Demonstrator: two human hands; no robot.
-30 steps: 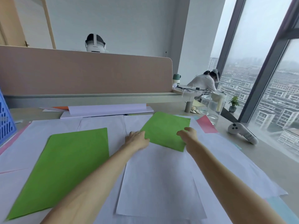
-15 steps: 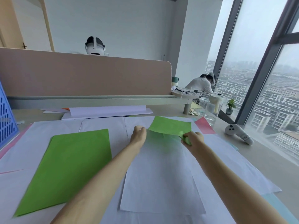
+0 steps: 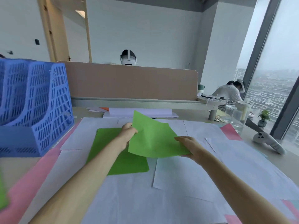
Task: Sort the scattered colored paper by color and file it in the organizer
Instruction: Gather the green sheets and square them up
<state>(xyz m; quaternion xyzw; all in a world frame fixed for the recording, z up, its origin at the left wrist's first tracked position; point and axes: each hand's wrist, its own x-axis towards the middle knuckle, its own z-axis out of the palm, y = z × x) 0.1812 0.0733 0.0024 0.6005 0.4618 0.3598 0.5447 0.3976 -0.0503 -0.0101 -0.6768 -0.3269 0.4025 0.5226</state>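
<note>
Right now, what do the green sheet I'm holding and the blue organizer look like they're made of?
Green sheet: thin matte paper; it bows and creases where the left hand and right hand hold its edges. Blue organizer: probably moulded plastic, smooth-looking and evenly coloured; its walls are pierced by regular rows of slots.

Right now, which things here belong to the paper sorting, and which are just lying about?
Job: lifted green sheet, held by left hand and right hand; flat green sheet; pink paper; blue organizer.
Lying about: controller; glass jar; potted plant; headset.
</note>
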